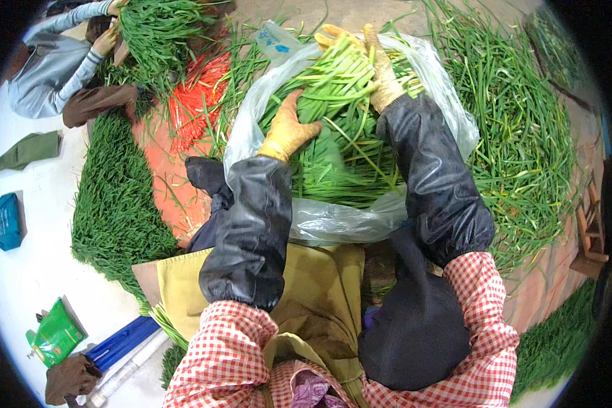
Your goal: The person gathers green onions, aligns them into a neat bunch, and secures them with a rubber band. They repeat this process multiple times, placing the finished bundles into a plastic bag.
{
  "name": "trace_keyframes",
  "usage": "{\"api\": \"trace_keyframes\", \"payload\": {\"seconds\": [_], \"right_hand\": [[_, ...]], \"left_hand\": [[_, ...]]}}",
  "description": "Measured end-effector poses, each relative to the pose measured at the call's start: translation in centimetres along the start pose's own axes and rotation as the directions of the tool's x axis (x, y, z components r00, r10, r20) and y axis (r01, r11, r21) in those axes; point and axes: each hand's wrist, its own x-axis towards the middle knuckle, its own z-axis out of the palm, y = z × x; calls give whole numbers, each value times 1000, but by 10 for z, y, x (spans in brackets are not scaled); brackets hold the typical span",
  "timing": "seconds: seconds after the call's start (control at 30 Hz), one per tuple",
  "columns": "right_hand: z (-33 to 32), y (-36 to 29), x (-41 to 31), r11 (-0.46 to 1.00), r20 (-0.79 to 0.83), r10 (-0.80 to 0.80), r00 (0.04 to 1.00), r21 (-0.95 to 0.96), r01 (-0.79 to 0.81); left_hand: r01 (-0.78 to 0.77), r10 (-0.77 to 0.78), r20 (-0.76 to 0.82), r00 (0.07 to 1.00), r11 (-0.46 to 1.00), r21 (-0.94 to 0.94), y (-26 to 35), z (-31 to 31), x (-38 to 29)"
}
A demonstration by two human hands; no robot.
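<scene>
Both my hands wear yellowish work gloves, with black sleeve covers on the forearms. A bunch of green leafy stalks, seemingly garlic chives (339, 71), lies between them, pale stem ends toward the upper right. My left hand (289, 130) grips its leafy side, thumb and forefinger spread around the leaves. At the stem ends my right hand (380, 66) bears against the bunch; some fingers reach behind it and are partly hidden. Below them a clear plastic bag (336, 224), its mouth spread wide, holds more chives (347, 178) laid in it.
Loose chives (520, 137) cover the floor at right. Red plastic strips (199, 97) lie left of the bag, near a dense chive pile (117, 194). Another person (56, 76) handles chives at upper left. A small wooden stool (589, 224) stands at far right.
</scene>
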Motion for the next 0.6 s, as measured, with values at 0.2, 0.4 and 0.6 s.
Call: {"api": "trace_keyframes", "payload": {"seconds": [0.2,0.4,0.6], "right_hand": [[64,8,-34,982,58,-33,998,-183,43],[160,63,-87,272,689,-266,674,-617,738],[150,93,-70,85,704,-338,624,-638,765]], "left_hand": [[-375,449,-206,870,871,317,30,-14,-70],[-223,387,-221,895,818,531,-18,-23,-100],[-162,290,-350,891,922,352,-14,-15,-126]]}}
